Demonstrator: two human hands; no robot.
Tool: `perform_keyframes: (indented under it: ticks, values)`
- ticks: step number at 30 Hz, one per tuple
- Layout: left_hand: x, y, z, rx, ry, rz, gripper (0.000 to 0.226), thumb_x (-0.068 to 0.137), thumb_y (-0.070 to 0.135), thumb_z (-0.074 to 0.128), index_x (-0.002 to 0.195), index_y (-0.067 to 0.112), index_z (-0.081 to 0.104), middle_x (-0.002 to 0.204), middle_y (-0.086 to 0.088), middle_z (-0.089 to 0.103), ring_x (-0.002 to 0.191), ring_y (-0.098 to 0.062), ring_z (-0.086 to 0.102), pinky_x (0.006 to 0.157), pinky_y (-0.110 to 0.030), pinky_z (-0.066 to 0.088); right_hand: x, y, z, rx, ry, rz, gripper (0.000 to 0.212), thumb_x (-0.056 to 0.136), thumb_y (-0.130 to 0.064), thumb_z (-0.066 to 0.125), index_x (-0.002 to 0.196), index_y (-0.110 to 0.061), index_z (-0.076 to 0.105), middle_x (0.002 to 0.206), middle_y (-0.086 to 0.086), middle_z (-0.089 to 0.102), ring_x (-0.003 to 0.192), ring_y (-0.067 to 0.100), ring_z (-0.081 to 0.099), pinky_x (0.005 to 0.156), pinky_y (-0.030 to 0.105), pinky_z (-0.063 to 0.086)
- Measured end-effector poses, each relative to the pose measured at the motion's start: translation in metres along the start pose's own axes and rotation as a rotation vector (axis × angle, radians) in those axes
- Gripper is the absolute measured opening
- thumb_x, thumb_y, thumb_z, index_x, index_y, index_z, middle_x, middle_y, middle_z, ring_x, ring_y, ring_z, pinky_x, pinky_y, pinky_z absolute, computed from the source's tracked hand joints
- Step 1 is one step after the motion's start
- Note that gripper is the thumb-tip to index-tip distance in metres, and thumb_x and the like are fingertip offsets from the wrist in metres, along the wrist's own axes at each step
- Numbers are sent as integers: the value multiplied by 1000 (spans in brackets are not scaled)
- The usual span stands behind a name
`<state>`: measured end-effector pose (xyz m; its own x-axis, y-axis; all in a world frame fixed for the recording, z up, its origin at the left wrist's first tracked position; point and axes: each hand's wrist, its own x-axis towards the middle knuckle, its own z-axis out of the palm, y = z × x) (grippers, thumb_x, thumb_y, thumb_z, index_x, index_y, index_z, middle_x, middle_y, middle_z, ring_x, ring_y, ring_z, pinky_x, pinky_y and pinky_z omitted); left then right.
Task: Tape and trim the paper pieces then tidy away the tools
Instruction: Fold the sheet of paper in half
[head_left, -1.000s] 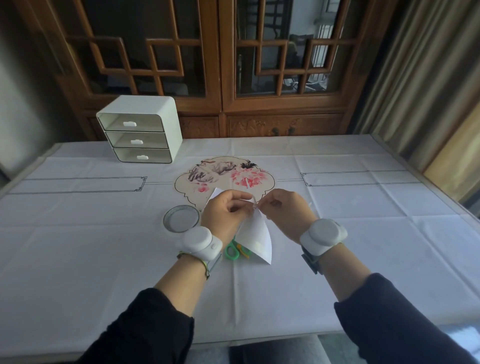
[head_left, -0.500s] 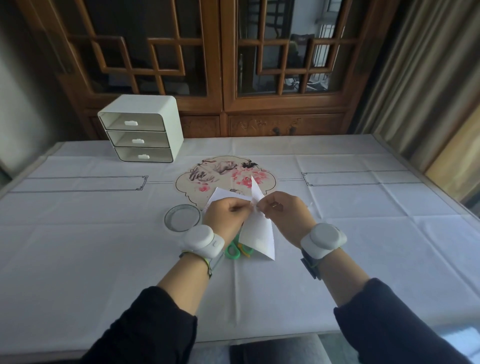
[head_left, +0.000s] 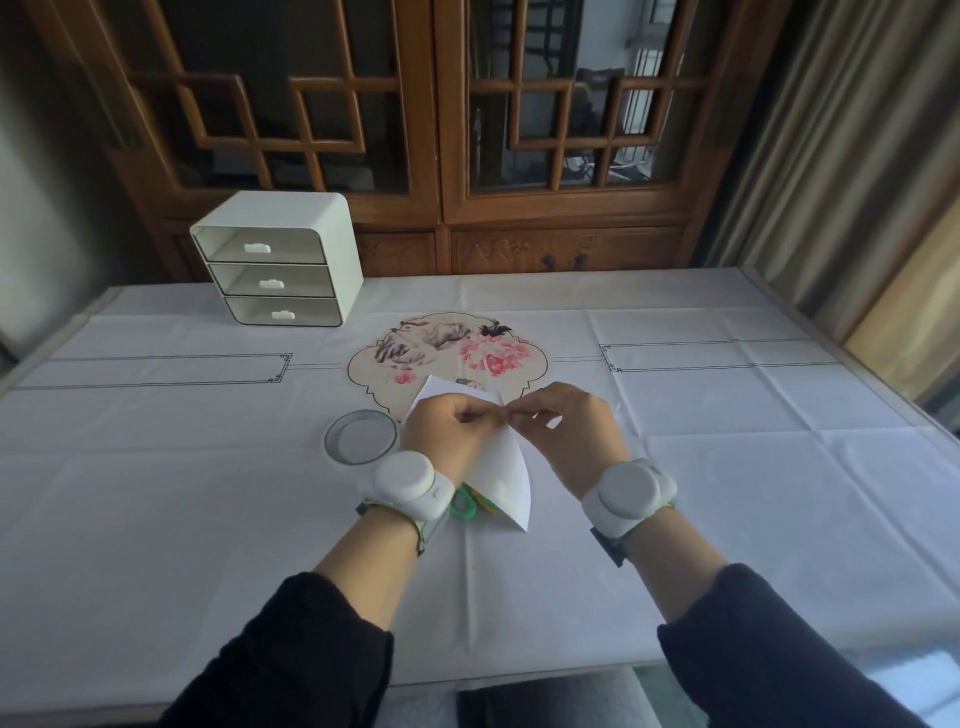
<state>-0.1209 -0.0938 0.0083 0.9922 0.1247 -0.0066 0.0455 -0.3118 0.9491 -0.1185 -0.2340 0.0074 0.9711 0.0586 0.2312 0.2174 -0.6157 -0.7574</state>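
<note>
— White paper (head_left: 506, 480) is pinched between both hands above the table (head_left: 208, 519), is it?

— Yes. The left hand (head_left: 451, 434) is curled, its fingertips pressed together on the paper's upper edge. The right hand (head_left: 563, 434) meets it from the other side, thumb and forefinger closed on the same spot. The sheet curves down from there to a point near the left wrist.

— Where are the tools?

— Green-handled scissors (head_left: 464, 505) lie on the cloth under the paper, mostly hidden by it and the left wrist. A tape roll (head_left: 361, 436) lies flat just left of the left hand, not touching it.

— Is there tape on the paper?

— I cannot tell; the pinch hides that spot.

— And further back?

— A painted fan-shaped piece (head_left: 447, 348) lies flat beyond the hands, its near edge covered by the paper. A white drawer unit (head_left: 280, 260) stands at the far left of the table, all three drawers shut.

— Wrists?

— Each carries a pale grey band device, with dark sleeves behind.
</note>
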Motion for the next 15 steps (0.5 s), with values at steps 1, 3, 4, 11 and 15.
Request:
perform_keyframes:
  ticks: [1, 3, 4, 11, 15]
  values:
    - [0, 0, 0, -14, -8, -1, 5, 78, 24, 71, 73, 26, 71, 73, 8, 69, 69, -6, 62, 62, -8, 46, 0, 0, 0, 7, 3, 6, 11, 84, -16, 68, 89, -21, 76, 82, -9, 62, 70, 0, 54, 62, 1, 38]
    - [-1, 1, 0, -29, -20, -3, 4, 79, 23, 70, 77, 24, 72, 74, 8, 69, 70, -5, 61, 59, -3, 43, 1, 1, -1, 19, 10, 20, 11, 83, -16, 68, 88, -21, 76, 83, -8, 63, 71, 4, 55, 62, 1, 38]
    - [-1, 2, -1, -26, -26, -2, 4, 79, 23, 70, 77, 24, 73, 75, 7, 69, 70, -5, 61, 59, -3, 43, 1, 1, -1, 20, 15, 26, 11, 83, -16, 68, 87, -22, 76, 83, -9, 63, 71, 6, 56, 62, 2, 39]
    - [-1, 5, -2, -25, -19, 7, 9, 78, 21, 69, 72, 26, 72, 72, 8, 69, 67, -4, 60, 58, -3, 43, 0, -1, -2, 14, 9, 2, 11, 83, -15, 69, 88, -20, 76, 83, -8, 63, 69, 1, 55, 63, 1, 38]
    - [-2, 5, 0, -20, -12, 12, 9, 79, 21, 68, 72, 26, 71, 70, 10, 67, 66, -4, 60, 54, -1, 41, 0, -3, -4, -10, 7, -14, 12, 83, -14, 68, 88, -21, 76, 83, -7, 63, 69, -1, 54, 63, 1, 38]
